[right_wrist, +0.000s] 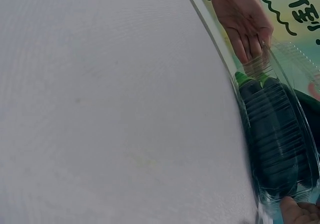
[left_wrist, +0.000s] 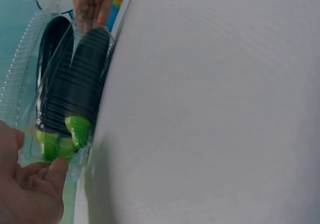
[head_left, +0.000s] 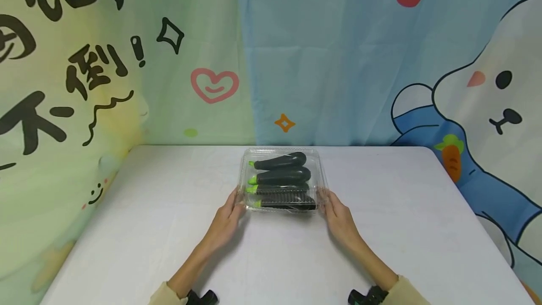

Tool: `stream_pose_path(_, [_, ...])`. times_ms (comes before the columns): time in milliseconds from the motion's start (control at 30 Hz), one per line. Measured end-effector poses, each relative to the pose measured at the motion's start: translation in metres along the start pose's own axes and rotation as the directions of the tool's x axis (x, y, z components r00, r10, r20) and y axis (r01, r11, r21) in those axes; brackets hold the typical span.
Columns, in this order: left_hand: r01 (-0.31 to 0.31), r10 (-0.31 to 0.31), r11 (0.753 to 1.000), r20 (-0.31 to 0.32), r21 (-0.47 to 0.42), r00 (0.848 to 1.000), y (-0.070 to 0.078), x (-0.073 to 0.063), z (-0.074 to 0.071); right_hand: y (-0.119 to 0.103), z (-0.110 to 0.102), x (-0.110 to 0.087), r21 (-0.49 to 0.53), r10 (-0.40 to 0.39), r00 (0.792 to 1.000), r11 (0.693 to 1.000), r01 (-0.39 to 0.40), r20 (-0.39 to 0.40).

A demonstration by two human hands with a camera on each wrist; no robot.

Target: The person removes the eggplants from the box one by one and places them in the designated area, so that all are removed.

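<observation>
A clear plastic container (head_left: 318, 168) sits near the far edge of the table, its ribbed front side facing me. Inside lie several dark eggplants (head_left: 279, 175) in a stack of rows, their green stem ends pointing left. My left hand (head_left: 226, 222) holds the container's left end, thumb and fingers about its edge in the left wrist view. At the opposite end, my right hand (head_left: 342, 222) grips the right side; its fingertips are partly hidden by the plastic. Whether the container's underside touches the table cannot be made out.
The white table (head_left: 178, 187) spreads out around the container. Behind it hangs a printed curtain (head_left: 322, 60) with hearts, lettering and a cartoon animal. Dark wrist devices (head_left: 202, 297) sit by the sleeves at the bottom.
</observation>
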State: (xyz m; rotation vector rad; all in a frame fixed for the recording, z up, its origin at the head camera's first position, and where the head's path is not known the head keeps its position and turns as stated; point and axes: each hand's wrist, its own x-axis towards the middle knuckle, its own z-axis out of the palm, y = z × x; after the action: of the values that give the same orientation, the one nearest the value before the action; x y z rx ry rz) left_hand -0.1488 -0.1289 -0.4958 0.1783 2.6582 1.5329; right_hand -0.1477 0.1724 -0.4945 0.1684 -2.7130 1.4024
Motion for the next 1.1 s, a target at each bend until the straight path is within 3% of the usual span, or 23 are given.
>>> stream_pose_path(133, [-0.003, 0.003, 1.0, -0.006, 0.007, 1.0, 0.0004, 0.0013, -0.0011, -0.0004, -0.0008, 0.0018, 0.0, 0.004, 1.0, 1.0, -0.004, 0.005])
stream_pose_path(333, [-0.091, 0.093, 0.995, -0.041, 0.036, 0.995, -0.0014, -0.0001, -0.0018, 0.0002, -0.0059, 0.0053, -0.033, 0.028, 1.0, 0.999, -0.028, 0.002])
stream_pose_path(467, [-0.114, 0.116, 0.991, -0.035, 0.064, 0.993, -0.0019, -0.0019, -0.0015, -0.0001, -0.0085, 0.0048, -0.037, 0.021, 1.0, 0.999, -0.021, 0.001])
stream_pose_path(700, [-0.085, 0.09, 0.993, -0.049, 0.087, 0.995, 0.0024, -0.0002, -0.0059, 0.0011, -0.0037, 0.0072, 0.021, -0.015, 1.0, 1.0, 0.016, -0.023])
stream_pose_path(867, [-0.051, 0.054, 0.996, -0.034, 0.069, 0.998, 0.0008, -0.0014, -0.0081, 0.0015, -0.0028, 0.0077, 0.07, 0.021, 1.0, 0.997, -0.02, -0.014])
stream_pose_path(1100, [-0.078, 0.078, 0.997, -0.028, 0.01, 0.997, -0.0017, -0.0005, -0.0057, 0.0045, -0.0058, 0.0066, 0.081, 0.059, 0.998, 0.995, -0.057, -0.011])
